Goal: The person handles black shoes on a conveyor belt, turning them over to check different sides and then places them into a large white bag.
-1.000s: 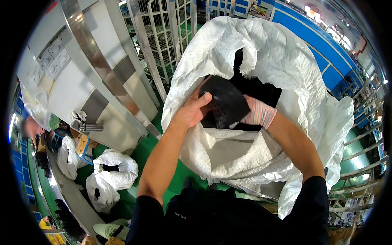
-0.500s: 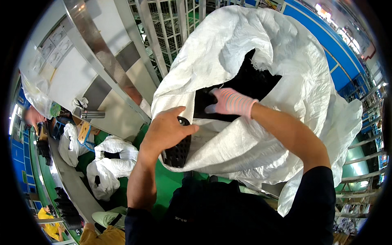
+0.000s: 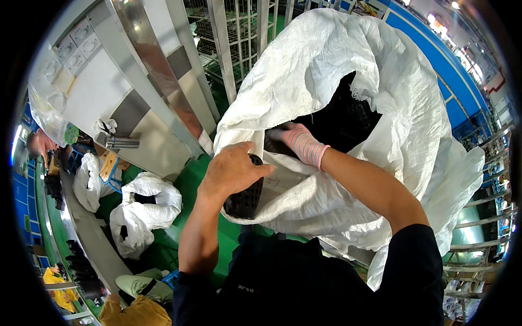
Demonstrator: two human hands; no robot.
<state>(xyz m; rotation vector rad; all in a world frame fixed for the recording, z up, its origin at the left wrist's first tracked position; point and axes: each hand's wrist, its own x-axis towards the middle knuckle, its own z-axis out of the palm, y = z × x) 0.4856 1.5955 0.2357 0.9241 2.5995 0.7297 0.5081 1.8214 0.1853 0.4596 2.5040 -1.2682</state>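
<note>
A big white woven sack (image 3: 304,70) stands in front of me with its mouth folded open. Black items (image 3: 353,122) fill its dark inside; their shapes are hard to make out. My bare left hand (image 3: 232,169), at the sack's near left rim, is closed around a long black piece with a perforated surface (image 3: 244,198). This piece hangs upright against the outside of the sack, its upper end showing between thumb and forefinger. My right hand (image 3: 302,144), in a pink-and-grey striped glove, reaches into the sack's mouth, and its fingertips are blurred and lost in the dark.
Smaller white sacks (image 3: 157,217) stand on the green floor (image 3: 190,239) at left, beside a conveyor bench (image 3: 89,228) bearing black pieces. Metal posts (image 3: 220,43) and wire racks rise behind. A person in a yellow-brown top (image 3: 136,312) is at lower left.
My right hand has moved left and deeper into the sack's mouth, towards its near left side. My left hand keeps its hold on the black perforated piece. The view has shifted slightly.
</note>
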